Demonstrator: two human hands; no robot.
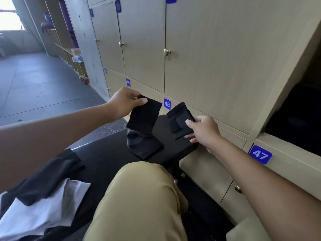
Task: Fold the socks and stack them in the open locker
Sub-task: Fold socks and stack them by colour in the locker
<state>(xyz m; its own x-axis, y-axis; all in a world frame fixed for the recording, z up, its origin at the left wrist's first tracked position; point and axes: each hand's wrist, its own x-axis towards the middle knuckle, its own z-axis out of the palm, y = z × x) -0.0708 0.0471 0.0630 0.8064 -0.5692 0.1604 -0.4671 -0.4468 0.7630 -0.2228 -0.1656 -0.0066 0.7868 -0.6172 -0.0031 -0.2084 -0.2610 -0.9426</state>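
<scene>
Two hands, each pinching black sock: left hand (124, 101) long sock (144, 126), right hand (202, 130) folded sock (180, 119).

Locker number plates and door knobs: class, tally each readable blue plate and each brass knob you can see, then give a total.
Readable blue plates: 3: 49, 48, 47
Brass knobs: 4
Total: 7

Left grip (125, 103) pinches a hanging black sock (142, 119); right grip (203, 131) holds a folded black sock (180, 119), open locker (295, 115) beyond to its right.
</scene>
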